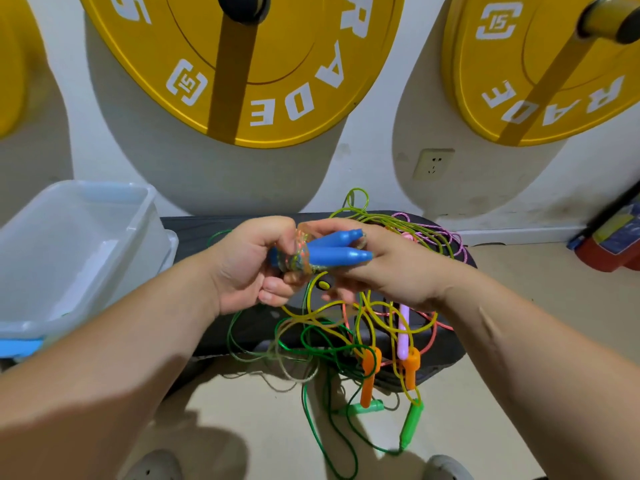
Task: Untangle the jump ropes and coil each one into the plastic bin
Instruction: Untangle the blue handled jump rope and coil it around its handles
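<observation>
Mid-frame, our left hand (247, 268) and right hand (388, 271) curl fingers round the blue-handled rope (334, 255) to hold it coiled for the bin (74, 271)

White letters "RADE" and a boxed "15" mark the middle yellow weight plate (294, 46) and the right weight plate (540, 81), both partly out of view.
</observation>
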